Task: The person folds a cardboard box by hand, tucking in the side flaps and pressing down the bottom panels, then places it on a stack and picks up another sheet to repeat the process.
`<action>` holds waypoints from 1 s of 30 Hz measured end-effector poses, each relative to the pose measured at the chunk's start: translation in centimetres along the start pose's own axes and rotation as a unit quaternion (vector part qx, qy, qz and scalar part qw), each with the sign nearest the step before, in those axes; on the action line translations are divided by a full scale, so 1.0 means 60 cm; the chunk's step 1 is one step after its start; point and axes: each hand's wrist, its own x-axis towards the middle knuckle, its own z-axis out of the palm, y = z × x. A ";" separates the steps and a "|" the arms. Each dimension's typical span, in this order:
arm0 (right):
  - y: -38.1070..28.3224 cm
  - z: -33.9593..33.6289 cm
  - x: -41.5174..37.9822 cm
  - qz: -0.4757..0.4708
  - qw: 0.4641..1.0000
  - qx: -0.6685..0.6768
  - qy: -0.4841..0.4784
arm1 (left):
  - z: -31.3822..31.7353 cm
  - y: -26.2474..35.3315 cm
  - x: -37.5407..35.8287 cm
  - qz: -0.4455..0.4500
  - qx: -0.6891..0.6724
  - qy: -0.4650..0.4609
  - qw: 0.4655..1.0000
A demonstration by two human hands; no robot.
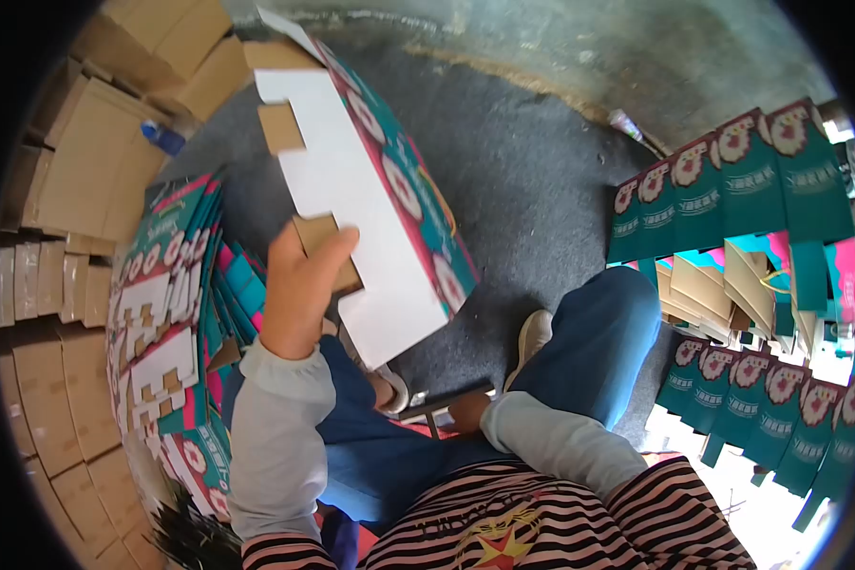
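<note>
My left hand (299, 290) grips a printed cardboard box (375, 228) by its notched edge, thumb on the white face and fingers out of sight behind it. The box is tilted in front of my knees; its long side shows teal and maroon print with round pictures, and brown flaps stand at the far end. My right hand (468, 410) is low between my legs, beside a dark metal bar (437, 408). Its fingers are mostly hidden, and I cannot make out anything in it.
A stack of flat printed cartons (166, 313) leans at my left, before piled brown boxes (66, 389). On my right, rows of teal printed boxes (731, 190) stand in tiers. Dark floor (532, 180) runs to a concrete wall (579, 47), where a small bottle (625, 123) lies.
</note>
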 end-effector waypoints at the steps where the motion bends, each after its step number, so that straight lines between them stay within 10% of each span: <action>1: 0.004 -0.022 -0.026 0.013 0.996 0.016 0.085 | -0.005 -0.008 -0.012 -0.003 0.023 -0.011 1.000; 5: 0.067 -0.131 -0.152 0.109 0.927 0.041 0.356 | -0.007 -0.057 -0.049 -0.038 0.017 -0.063 0.997; 9: -0.001 -0.263 -0.262 -0.078 0.763 0.390 0.509 | 0.035 -0.126 -0.071 -0.008 0.050 -0.140 0.989; 12: -0.040 -0.316 -0.237 -0.077 0.783 0.353 0.506 | 0.056 -0.108 -0.091 -0.137 0.033 -0.188 0.972; 15: -0.054 -0.337 -0.216 0.002 0.773 0.145 0.618 | 0.035 -0.123 -0.070 -0.079 0.094 -0.199 0.972; 22: -0.027 -0.311 -0.168 -0.193 0.759 0.392 0.482 | -0.005 -0.081 -0.019 -0.064 0.242 -0.222 0.942; 30: -0.053 -0.329 -0.167 -0.210 0.802 0.306 0.468 | -0.007 -0.043 0.027 -0.085 0.270 -0.165 0.945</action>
